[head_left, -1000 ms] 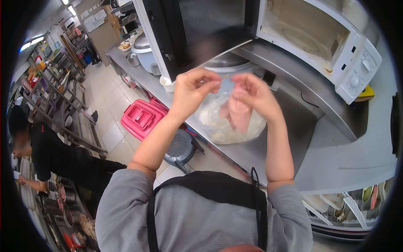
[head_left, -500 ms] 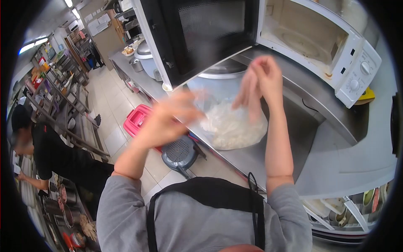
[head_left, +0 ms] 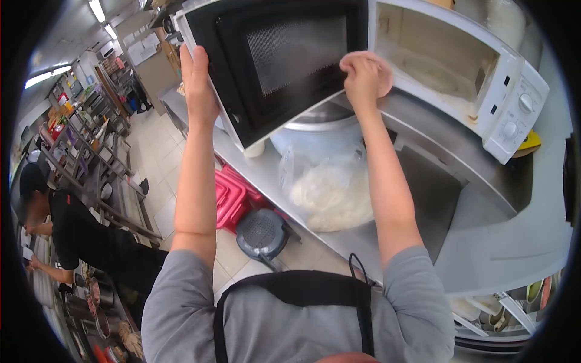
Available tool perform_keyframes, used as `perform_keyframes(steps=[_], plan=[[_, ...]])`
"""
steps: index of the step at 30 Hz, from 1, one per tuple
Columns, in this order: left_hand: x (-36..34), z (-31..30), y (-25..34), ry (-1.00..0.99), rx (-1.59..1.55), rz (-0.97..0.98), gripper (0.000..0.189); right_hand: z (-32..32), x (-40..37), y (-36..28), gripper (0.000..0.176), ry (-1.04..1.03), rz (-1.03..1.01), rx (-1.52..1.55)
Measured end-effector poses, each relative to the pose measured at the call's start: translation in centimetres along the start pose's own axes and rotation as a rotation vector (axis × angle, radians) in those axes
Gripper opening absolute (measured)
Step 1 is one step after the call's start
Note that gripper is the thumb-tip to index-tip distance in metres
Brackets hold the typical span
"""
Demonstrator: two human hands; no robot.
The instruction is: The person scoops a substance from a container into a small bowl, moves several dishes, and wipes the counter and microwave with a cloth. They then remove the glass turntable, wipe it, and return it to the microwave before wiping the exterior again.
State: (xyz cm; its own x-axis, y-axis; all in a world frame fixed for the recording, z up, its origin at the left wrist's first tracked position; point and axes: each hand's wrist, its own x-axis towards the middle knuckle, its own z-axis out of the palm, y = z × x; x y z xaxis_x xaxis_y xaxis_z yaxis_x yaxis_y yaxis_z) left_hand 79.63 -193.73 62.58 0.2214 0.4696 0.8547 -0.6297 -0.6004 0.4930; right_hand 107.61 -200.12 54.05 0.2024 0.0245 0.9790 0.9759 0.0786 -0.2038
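Up at the outer edge of the open microwave door [head_left: 296, 54], your left hand [head_left: 200, 88] touches the white rim, with its fingers stretched out nearly straight. Near the door's other side, where it meets the microwave [head_left: 445, 60], your right hand [head_left: 363, 83] has its fingers curled shut on a pink cloth [head_left: 385, 75]. The cloth bunches up over your fingers and hangs out to the right of them, by the gap between the door and the white box. Below the door, a clear plastic bag [head_left: 330, 193] with white stuff in it sits on the counter [head_left: 423, 193], partly behind your right arm. Just behind the bag is a big round pot [head_left: 315, 136] with a shiny lid. A small white cup [head_left: 254, 149] is by the door's bottom corner.
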Motion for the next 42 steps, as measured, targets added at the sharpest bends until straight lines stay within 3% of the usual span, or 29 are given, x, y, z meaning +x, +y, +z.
perform_keyframes(steps=[2,5,9,11,13,15,17,25,28,29,31,32,33,35,37,39,42], plan=[[-0.2,0.2,0.2,0.051,-0.019,-0.032,0.041,0.3,-0.8,-2.9,0.014,-0.033,0.013,0.148],[-0.2,0.8,0.7,0.01,-0.033,0.022,0.04,-1.7,-2.5,-13.5,0.017,-0.184,-0.055,0.568],[-0.1,0.8,0.7,0.026,-0.052,0.029,0.04,-0.1,-2.1,-12.6,0.013,-0.111,-0.091,0.536],[-0.2,0.5,0.5,0.032,-0.043,0.009,0.041,0.8,1.7,-9.0,0.018,0.125,-0.23,0.388],[-0.3,0.5,0.7,0.034,-0.052,0.0,0.041,1.2,5.1,-6.9,0.021,0.175,-0.18,0.22],[-0.1,0.4,0.5,0.039,-0.06,-0.018,0.041,1.0,7.5,-5.5,0.027,0.18,-0.145,0.25],[-0.1,0.1,0.3,0.029,-0.051,-0.023,0.04,1.9,7.7,-1.1,0.034,0.169,-0.179,-0.011],[-0.1,0.6,0.8,0.015,-0.117,-0.032,0.038,-0.5,2.2,-1.1,0.021,0.022,-0.193,-0.322],[-0.2,0.8,0.9,-0.003,-0.115,-0.028,0.038,-1.7,1.7,-2.8,0.016,-0.273,0.02,-0.338],[-0.3,0.6,0.9,-0.017,-0.115,-0.029,0.038,-2.3,2.4,-3.0,0.016,-0.271,0.024,-0.333],[-0.1,0.6,0.9,-0.005,-0.106,-0.013,0.039,-4.1,5.0,-3.3,0.006,-0.7,0.824,0.668],[-0.2,0.8,1.1,-0.001,-0.109,-0.013,0.038,-3.2,4.7,-1.2,0.014,-0.504,0.85,0.926],[-0.3,0.9,1.2,0.004,-0.111,-0.014,0.038,-3.2,5.5,-2.1,0.014,-0.5,0.835,0.926],[-0.4,0.4,0.9,0.003,-0.095,-0.019,0.038,-2.8,7.0,-6.7,0.021,0.085,0.703,1.236],[-0.3,0.6,1.1,-0.001,-0.079,-0.022,0.038,-2.7,7.7,-12.4,0.025,-0.019,0.49,1.245],[-0.5,1.1,1.5,-0.009,-0.042,0.029,0.036,0.1,7.9,-16.5,0.027,0.169,-0.266,0.45],[-0.4,0.5,1.0,0.002,0.095,0.063,0.038,2.8,9.4,-12.0,0.03,0.26,-0.455,0.399]])
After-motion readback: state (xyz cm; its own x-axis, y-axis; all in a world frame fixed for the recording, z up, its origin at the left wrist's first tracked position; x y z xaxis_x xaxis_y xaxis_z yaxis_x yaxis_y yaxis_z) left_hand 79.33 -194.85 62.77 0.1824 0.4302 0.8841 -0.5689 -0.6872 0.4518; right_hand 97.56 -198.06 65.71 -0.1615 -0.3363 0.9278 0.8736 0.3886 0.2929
